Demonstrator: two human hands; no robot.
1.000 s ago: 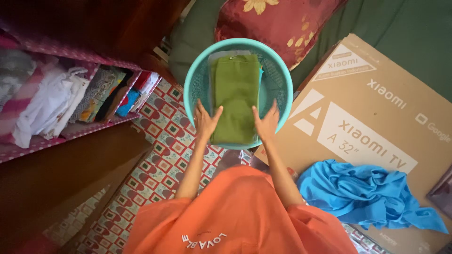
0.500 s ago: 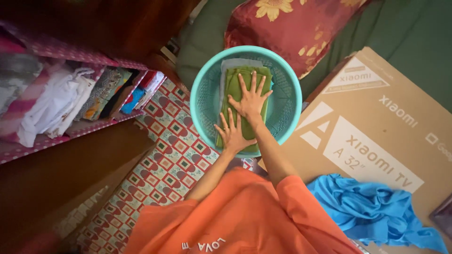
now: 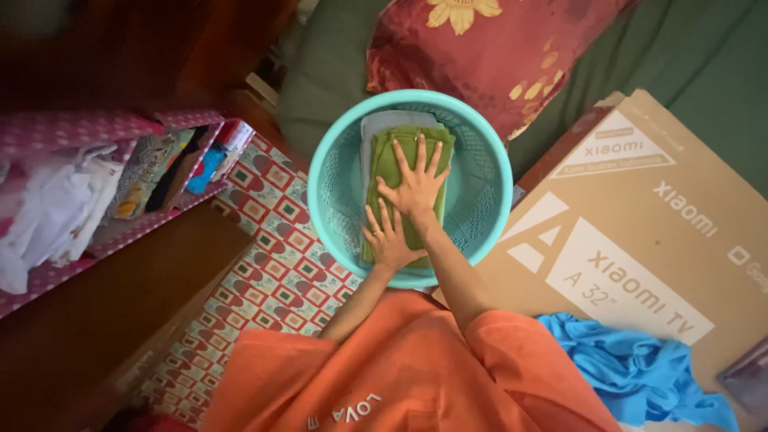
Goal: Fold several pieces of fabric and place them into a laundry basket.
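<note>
Head view, looking straight down. The folded green cloth (image 3: 404,172) lies inside the round turquoise basket (image 3: 480,172), on top of a paler grey-white folded piece (image 3: 370,132) whose edge shows along its far and left sides. Both of my hands are on the stack: right hand (image 3: 416,186) flat, fingers spread, palm pressing the middle of the green cloth; left hand (image 3: 390,238) also flat and open, resting on the near end of the cloth by the basket's near rim. Neither hand grips anything; both lie open against the fabric. The basket sits on the patterned floor mat (image 3: 272,264), with a red flowered cushion (image 3: 480,48) just beyond it. Judgement on progress: at least two folded pieces are in the basket and lie neat, so that part looks done, and the pressing reads as settling the pile. What looks left: a crumpled blue garment (image 3: 632,372) lies unfolded on the flat cardboard box (image 3: 640,224) to my right, well apart from the basket. The fabric shelf (image 3: 104,192) on my left holds other clothes; I cannot tell whether those belong to this work.
</note>
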